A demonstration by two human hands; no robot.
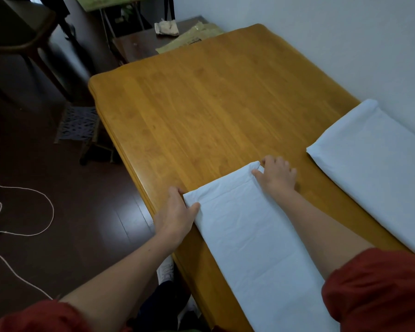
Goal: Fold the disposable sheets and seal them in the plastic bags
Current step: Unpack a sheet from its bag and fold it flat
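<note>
A long white disposable sheet [252,238], folded into a narrow strip, lies on the wooden table [213,104] and runs from the near edge toward the middle. My left hand [175,214] pinches its far left corner, thumb on top. My right hand [277,174] pinches the far right corner, fingers curled over the edge. A second folded white sheet [379,168] lies to the right, along the wall. Both forearms show red sleeves pushed up.
The table's left edge drops to a dark floor with a pale cord [27,212]. A lower dark table [139,44] at the far end holds crumpled plastic bags [192,37]. A chair [22,32] stands at the far left. A white wall borders the right.
</note>
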